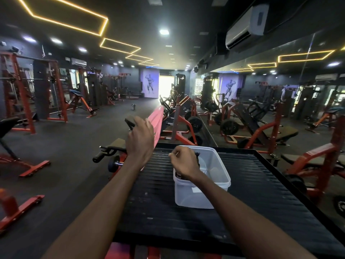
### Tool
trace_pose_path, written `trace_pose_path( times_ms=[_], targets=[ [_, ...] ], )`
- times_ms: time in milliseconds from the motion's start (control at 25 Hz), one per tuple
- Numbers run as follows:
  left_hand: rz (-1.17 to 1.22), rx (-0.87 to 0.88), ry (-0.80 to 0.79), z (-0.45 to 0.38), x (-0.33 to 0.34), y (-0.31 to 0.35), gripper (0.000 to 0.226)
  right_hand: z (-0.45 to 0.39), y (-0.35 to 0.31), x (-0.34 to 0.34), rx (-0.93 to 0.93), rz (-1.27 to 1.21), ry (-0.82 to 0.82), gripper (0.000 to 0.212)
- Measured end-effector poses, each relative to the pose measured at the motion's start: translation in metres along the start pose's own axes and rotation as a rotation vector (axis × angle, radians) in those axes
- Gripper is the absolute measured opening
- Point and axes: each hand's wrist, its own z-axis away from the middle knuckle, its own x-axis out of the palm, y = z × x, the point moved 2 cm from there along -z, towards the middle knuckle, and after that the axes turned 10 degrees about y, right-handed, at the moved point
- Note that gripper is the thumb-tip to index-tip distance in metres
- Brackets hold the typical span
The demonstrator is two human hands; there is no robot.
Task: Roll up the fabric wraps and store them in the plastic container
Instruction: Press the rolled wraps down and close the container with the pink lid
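Note:
A long pink fabric wrap (157,118) hangs stretched in the air, running up and away from my left hand (140,140), which grips it. A black end piece (129,123) sticks out left of that hand. A clear plastic container (194,197) stands on a black ribbed platform (252,193). My right hand (183,164) is over the container's left rim, fingers curled round a dark wrap (197,155) that reaches down into the container. The hand hides most of that dark wrap.
The platform has a raised edge (265,156) on its far and right sides. Beyond it stand red gym benches and weight plates (194,124). A small dumbbell (113,163) and a black handle (99,157) lie left of the platform. A mirror wall runs along the right.

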Motion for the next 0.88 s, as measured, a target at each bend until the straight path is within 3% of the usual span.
trace_pose_path(
  times_ms=[160,280,400,520,640,880],
  targets=[
    [0.212,-0.251,0.166,-0.022,-0.001,0.020,0.030,-0.004,-0.016,-0.001,0.323,-0.336,-0.025,0.022],
    [0.376,-0.420,0.217,-0.026,0.006,0.021,0.022,-0.002,-0.026,-0.004,0.623,-0.732,-0.167,0.028],
    [0.473,-0.570,0.189,-0.020,0.008,0.017,0.016,-0.003,-0.028,-0.015,0.670,-0.984,-0.111,0.023],
    [0.443,-0.703,0.100,-0.015,0.012,0.008,0.033,-0.007,-0.021,-0.026,0.661,-0.995,-0.016,0.019],
    [0.385,-0.711,-0.005,-0.015,0.023,-0.007,0.049,-0.007,-0.010,-0.040,0.637,-0.905,-0.004,0.014],
    [0.150,-0.584,-0.287,0.021,0.038,-0.007,0.043,-0.008,0.026,-0.071,0.640,-0.534,0.102,0.016]
  ],
)
